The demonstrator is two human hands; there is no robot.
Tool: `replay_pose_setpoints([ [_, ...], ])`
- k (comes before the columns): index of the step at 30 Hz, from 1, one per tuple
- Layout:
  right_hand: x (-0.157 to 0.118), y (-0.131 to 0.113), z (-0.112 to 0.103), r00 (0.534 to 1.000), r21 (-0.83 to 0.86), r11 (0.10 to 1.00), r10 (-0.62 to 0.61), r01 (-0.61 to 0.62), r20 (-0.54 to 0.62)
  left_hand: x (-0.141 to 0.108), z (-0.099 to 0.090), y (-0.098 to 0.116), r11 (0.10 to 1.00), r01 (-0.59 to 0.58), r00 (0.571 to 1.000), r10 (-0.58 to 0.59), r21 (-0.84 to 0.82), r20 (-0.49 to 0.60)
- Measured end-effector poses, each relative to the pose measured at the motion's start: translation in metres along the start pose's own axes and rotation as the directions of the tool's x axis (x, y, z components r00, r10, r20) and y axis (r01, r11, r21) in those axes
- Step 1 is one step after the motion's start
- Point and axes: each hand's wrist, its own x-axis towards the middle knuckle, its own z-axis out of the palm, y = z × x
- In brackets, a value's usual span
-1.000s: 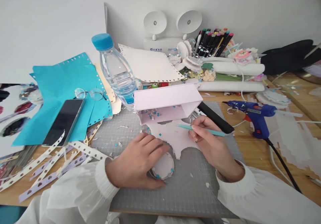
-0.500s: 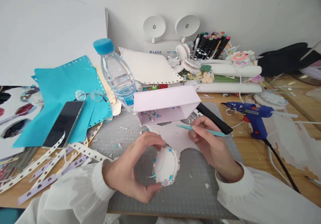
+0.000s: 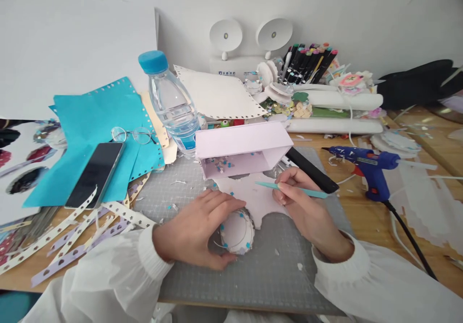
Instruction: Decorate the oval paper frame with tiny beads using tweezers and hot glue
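Observation:
My left hand [image 3: 202,229] curves round a small round white paper piece [image 3: 237,233], thumb at its lower edge and fingers at its upper edge. Blue star shapes dot the rim of that piece, and a thin curved strand lies across it. It is low over the grey cutting mat [image 3: 282,270]; whether it rests on it I cannot tell. In my right hand [image 3: 304,202] are light-blue tweezers [image 3: 291,189], pinched between thumb and fingers, tip pointing left. Beneath the tip lies a cut-out sheet of pale paper [image 3: 255,200]. Behind both hands stands an open lilac box [image 3: 244,139] with small stars inside.
A water bottle [image 3: 171,103] stands behind the mat, left of the box. A blue glue gun [image 3: 372,166] with its cord lies on the right. Leftward are a phone [image 3: 96,173], glasses [image 3: 132,134], blue sheets [image 3: 72,120] and punched paper strips [image 3: 72,233].
My left hand has lowered the round paper piece toward the mat and turned so its back faces up. The right hand with the tweezers has stayed almost still. The view has shifted slightly.

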Motion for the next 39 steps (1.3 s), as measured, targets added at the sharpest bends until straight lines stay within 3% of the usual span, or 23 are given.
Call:
replay_pose_setpoints([
  [5, -0.002, 0.001, -0.001, 0.995, -0.286, 0.954, -0.087, 0.094, 0.038, 0.003, -0.003, 0.0, 1.0, 0.002, 0.999, -0.001, 0.002, -0.046],
  [9, -0.004, 0.003, 0.004, 0.97, -0.495, 0.834, -0.2, 0.242, 0.137, 0.004, -0.007, 0.001, 0.998, 0.012, 0.996, -0.017, -0.062, -0.086],
  [13, -0.006, 0.009, 0.005, 0.946, -0.612, 0.721, -0.232, 0.324, 0.227, 0.003, -0.009, 0.001, 0.982, -0.02, 0.996, 0.003, -0.189, -0.09],
  [19, -0.005, 0.011, 0.007, 0.937, -0.62, 0.703, -0.283, 0.347, 0.204, -0.001, -0.008, -0.001, 0.947, 0.017, 0.975, -0.087, -0.321, -0.205],
  [22, -0.004, 0.01, 0.007, 0.943, -0.612, 0.718, -0.284, 0.331, 0.176, -0.003, -0.005, -0.002, 0.908, 0.094, 0.93, -0.226, -0.409, -0.289],
  [26, -0.003, 0.01, 0.005, 0.935, -0.584, 0.732, -0.3, 0.352, 0.187, -0.002, -0.004, -0.002, 0.857, 0.161, 0.882, -0.348, -0.489, -0.319],
  [33, -0.002, 0.009, 0.006, 0.926, -0.565, 0.734, -0.324, 0.376, 0.195, 0.001, -0.002, 0.0, 0.862, 0.14, 0.878, -0.336, -0.488, -0.342],
  [39, -0.004, 0.007, 0.008, 0.899, -0.608, 0.666, -0.373, 0.433, 0.231, 0.001, -0.001, 0.0, 0.872, 0.165, 0.85, -0.364, -0.462, -0.382],
])
